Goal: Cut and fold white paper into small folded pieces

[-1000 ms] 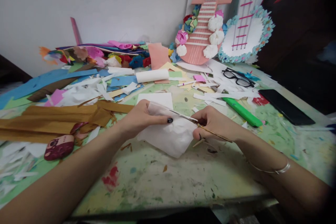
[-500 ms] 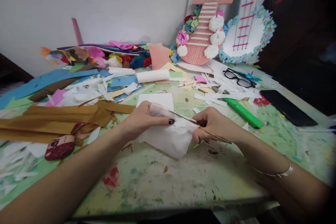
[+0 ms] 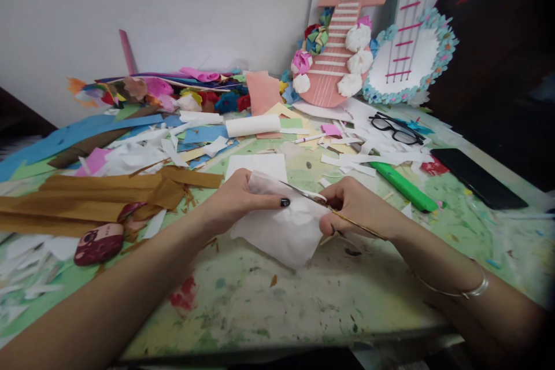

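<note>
My left hand (image 3: 236, 199) pinches the top edge of a white tissue sheet (image 3: 284, 231) that hangs just above the paint-stained table (image 3: 303, 295). My right hand (image 3: 358, 205) is closed round a pair of gold-handled scissors (image 3: 318, 199). The blades point left and lie across the tissue's upper edge, close to my left thumb with its dark nail. A thin bracelet sits on my right wrist.
Brown crepe strips (image 3: 99, 196) and coloured paper scraps cover the left. A white roll (image 3: 252, 125), glasses (image 3: 396, 129), a green cutter (image 3: 403, 187) and a black phone (image 3: 477, 177) lie behind and right. Paper guitar models (image 3: 342, 40) lean on the wall.
Both hands have drifted slightly right and down with the tissue. The scissor blades sit a little further into the sheet's top edge.
</note>
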A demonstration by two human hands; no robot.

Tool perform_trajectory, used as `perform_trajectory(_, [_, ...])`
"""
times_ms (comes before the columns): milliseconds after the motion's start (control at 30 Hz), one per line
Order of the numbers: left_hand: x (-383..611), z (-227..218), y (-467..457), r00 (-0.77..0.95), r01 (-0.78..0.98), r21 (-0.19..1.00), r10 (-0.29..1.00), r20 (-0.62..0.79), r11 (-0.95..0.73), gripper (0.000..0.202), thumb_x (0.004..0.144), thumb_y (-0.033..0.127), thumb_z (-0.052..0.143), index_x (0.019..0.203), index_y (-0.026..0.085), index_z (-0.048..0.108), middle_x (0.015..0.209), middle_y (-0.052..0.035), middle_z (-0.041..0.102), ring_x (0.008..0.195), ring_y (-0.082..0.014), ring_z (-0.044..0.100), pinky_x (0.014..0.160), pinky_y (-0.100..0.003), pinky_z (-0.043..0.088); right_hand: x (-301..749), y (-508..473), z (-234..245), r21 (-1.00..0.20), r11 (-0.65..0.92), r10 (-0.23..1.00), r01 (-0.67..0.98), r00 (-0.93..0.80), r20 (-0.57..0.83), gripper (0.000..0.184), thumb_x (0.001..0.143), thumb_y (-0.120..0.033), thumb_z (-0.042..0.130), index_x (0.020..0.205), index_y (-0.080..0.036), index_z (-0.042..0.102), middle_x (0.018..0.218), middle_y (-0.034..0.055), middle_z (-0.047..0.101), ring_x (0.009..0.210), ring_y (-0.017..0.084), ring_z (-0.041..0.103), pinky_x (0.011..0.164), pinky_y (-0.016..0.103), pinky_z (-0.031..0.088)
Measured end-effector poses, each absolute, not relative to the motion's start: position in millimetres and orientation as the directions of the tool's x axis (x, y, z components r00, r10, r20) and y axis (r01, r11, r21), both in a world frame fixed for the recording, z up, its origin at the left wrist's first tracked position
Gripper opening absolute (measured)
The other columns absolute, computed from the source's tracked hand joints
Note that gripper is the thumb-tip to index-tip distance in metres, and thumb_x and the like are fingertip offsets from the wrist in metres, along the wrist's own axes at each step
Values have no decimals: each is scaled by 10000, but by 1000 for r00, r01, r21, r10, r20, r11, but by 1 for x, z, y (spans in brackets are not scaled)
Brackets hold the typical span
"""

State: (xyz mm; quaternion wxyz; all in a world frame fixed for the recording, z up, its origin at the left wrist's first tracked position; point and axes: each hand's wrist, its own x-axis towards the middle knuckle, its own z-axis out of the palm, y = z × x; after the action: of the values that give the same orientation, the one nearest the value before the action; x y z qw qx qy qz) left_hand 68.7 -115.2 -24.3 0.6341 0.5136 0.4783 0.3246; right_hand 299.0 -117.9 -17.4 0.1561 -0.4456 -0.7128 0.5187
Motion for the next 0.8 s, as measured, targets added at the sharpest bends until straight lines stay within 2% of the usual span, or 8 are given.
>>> perform_trajectory(267, [72,-25,-117,358,81,964,895,-265,253,352,575,276,845,897,173,748,865,-55,747,722,-168,671,648,-254,533,295,-119,-19,-861,50,785,506,-553,-279,394,595,-484,752,590,-143,556,518,-56,329,490,62,244,420,223,159])
perform_trajectory(467, [74,-25,-119,367,75,953,881,-299,293,283,592,247,834,852,174,751,827,-46,749,687,-143,665,618,-226,530,293,-121,-19,-842,57,795,536,-535,-287,328,628,-419,725,586,-146,548,518,-58,342,485,56,234,421,221,162])
perform_trajectory(600, [74,-25,-119,374,60,947,872,-316,317,206,608,233,822,785,162,744,772,-39,744,626,-121,649,565,-200,513,292,-122,-21,-844,11,795,537,-517,-318,287,636,-362,704,561,-149,528,486,-60,379,447,50,276,397,207,185])
perform_trajectory(800, [75,-23,-120,363,58,939,869,-336,339,217,596,245,826,765,148,731,761,-43,738,615,-125,642,560,-206,505,293,-121,-22,-833,-29,790,552,-498,-357,245,617,-334,725,581,-142,578,450,-51,457,411,50,348,373,185,228])
